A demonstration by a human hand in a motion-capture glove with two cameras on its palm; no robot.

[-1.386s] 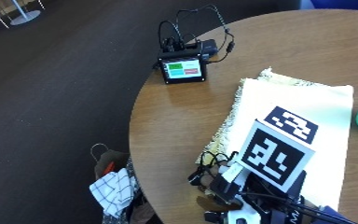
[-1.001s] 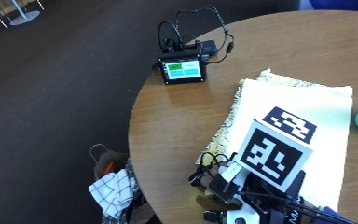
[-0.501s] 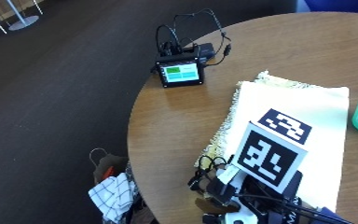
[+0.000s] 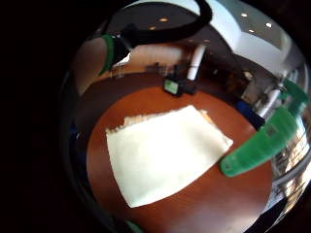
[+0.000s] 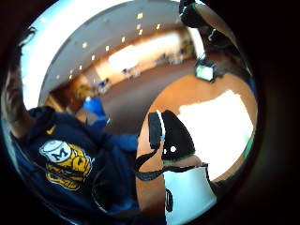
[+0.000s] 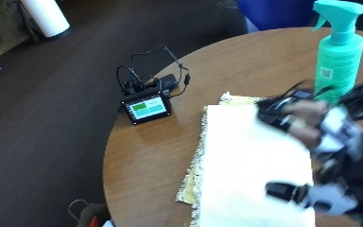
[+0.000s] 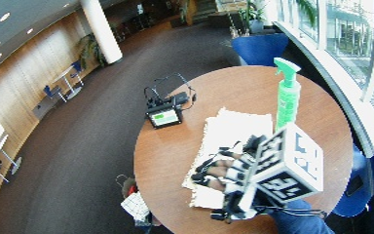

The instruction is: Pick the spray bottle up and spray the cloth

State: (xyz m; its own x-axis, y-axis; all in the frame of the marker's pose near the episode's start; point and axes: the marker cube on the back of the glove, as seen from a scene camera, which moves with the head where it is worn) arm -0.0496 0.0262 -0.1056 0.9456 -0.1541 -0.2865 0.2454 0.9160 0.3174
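A green spray bottle [image 6: 339,52] stands upright on the round wooden table [image 6: 150,156], just beyond the far right corner of a cream cloth [image 6: 251,161] that lies flat. My gloved right hand [image 6: 314,127] hovers over the cloth's right side, a short way in front of the bottle, fingers spread and holding nothing. The wide outside view shows the hand [image 7: 229,168] above the cloth [image 7: 239,129] with the bottle [image 7: 288,95] beyond it. From the palm, the cloth [image 4: 165,150] and bottle [image 4: 265,145] lie apart from the hand.
A small black device with a green screen [image 6: 145,106] and its cables sits at the table's far left edge. A blue chair [image 7: 258,48] stands behind the table. A bag [image 7: 135,200] lies on the floor by the table's near edge.
The outside camera has shifted. My hand has risen from the cloth's near end to over its middle, closer to the bottle. Cloth and bottle stay put.
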